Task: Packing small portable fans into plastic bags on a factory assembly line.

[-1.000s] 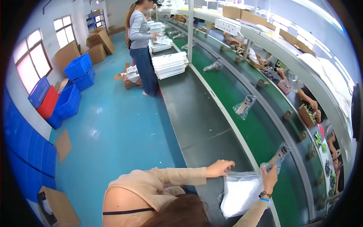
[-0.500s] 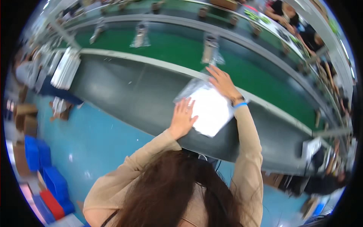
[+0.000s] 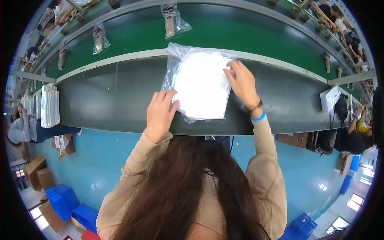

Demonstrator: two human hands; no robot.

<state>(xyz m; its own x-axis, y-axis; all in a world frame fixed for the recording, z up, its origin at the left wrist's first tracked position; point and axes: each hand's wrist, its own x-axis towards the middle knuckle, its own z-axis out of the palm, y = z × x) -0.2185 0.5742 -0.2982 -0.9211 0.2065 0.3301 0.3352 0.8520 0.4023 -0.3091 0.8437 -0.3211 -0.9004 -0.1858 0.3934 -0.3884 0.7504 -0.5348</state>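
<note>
A white sheet-like pile [image 3: 202, 86] lies flat inside a clear plastic bag [image 3: 171, 72] on the dark work surface in front of me. The glare on it hides what the white contents are. My left hand [image 3: 160, 114] rests at the bag's left side, fingers stretched and apart, the fingertips touching its edge. On the other side, my right hand [image 3: 242, 82] has its thumb and bent fingers close together at the bag's upper right edge, with a bit of the film between them.
Beyond the pale rail runs a green conveyor belt [image 3: 136, 38] carrying bagged brown-handled items [image 3: 170, 26]. A stack of white flat packs [image 3: 50, 106] stands at the left end, and a white bag [image 3: 330, 99] at the right. Blue bins [image 3: 88, 216] and cartons sit on the floor; other people work along the line.
My view has turned and levelled. The right hand has gone from lying over the bag's far corner to its right edge. The bagged items on the belt appear farther left.
</note>
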